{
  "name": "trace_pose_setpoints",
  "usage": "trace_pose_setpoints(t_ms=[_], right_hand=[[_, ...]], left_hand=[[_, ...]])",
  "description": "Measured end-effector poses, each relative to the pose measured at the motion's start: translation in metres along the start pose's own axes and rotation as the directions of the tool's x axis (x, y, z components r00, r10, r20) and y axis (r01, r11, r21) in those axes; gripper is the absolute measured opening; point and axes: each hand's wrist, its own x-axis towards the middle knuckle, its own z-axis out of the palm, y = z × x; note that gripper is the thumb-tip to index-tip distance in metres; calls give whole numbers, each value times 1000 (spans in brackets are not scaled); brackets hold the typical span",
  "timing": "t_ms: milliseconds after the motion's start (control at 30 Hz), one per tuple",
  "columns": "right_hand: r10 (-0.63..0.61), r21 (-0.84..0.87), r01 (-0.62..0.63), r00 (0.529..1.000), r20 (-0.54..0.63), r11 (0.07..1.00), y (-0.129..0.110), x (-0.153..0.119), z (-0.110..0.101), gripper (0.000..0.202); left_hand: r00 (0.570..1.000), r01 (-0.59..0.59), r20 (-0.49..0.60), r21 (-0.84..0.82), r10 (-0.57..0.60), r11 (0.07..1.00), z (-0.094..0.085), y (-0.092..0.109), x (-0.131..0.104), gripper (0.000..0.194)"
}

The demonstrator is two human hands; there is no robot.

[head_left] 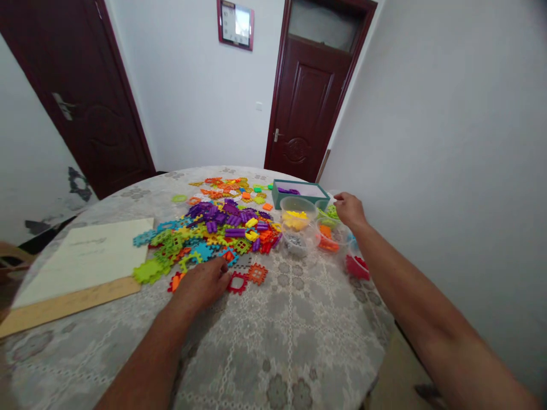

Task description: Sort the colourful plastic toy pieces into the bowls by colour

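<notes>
Cloth-covered bench [256,341] bears part-filled tubs [299,203] and a large mixed pile [233,219] left loose; left hand [211,282] and right hand [349,209] curl, grips indiscernible.

single view, worn on head, looking forward and down from just over near side of table [256,347]. wide field: table spreads across lower middle, both forearms [423,307] run in from bottom and right, closest to lens; left hand [207,279] and right hand [350,209] farther out. back wall [183,85] and doors [310,97] fill upper part, well beyond.
</notes>
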Motion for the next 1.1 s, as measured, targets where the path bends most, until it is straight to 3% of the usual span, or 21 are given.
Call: trace_pose_setpoints(t_ms=[67, 133, 200, 267, 333, 433, 533, 633, 733, 800, 1000, 1100], right_hand=[[-90, 156, 83, 995, 42, 984, -19, -31, -4, 36], [-240, 349, 179, 960, 142, 920, -42, -70, -6, 32], [-446, 463, 288, 850, 280, 838, -67, -114, -4, 24], [-598, 517, 391, 731, 327, 761, -91, -154, 6, 20], [-646, 515, 441, 685, 336, 735, -111, -185, 23, 21], [-608, 436, 451, 715, 347, 779, -131, -212, 52, 23], [-550, 397, 407, 747, 374, 823, -134, -222, 69, 17], [-529, 464, 339, 759, 379, 819, -128, -222, 73, 18], [-521, 542, 286, 780, 347, 790, -119, -219, 72, 39], [-524, 562, 278, 781, 340, 779, -115, -218, 73, 43], [-448, 643, 127, 815, 366, 756, -109, -216, 79, 17], [-420, 730, -4, 815, 399, 684, -107, -214, 86, 11]], left_hand=[[1000, -22, 4, -71, 22, 997, 0, 1, -2, 15], [998, -52, 10, -141, 54, 989, 0, 1, -3, 12], [994, -86, 47, -211, 98, 974, 0, -1, -4, 14], [987, -116, 80, -257, 141, 960, 2, -3, -5, 20], [981, -149, 80, -259, 175, 954, 6, -6, -5, 25], [977, -196, 40, -218, 209, 956, 12, -9, -4, 28], [975, -209, 22, -234, 220, 950, 14, -8, -4, 28], [973, -220, 22, -242, 232, 945, 12, -6, -5, 29], [968, -237, 44, -189, 249, 953, 8, -2, -7, 30], [966, -238, 65, -152, 250, 959, 6, -1, -8, 29], [958, -276, 39, -147, 284, 950, 4, 2, -4, 29], [976, -219, -31, -123, 217, 968, 5, 5, 0, 35]])
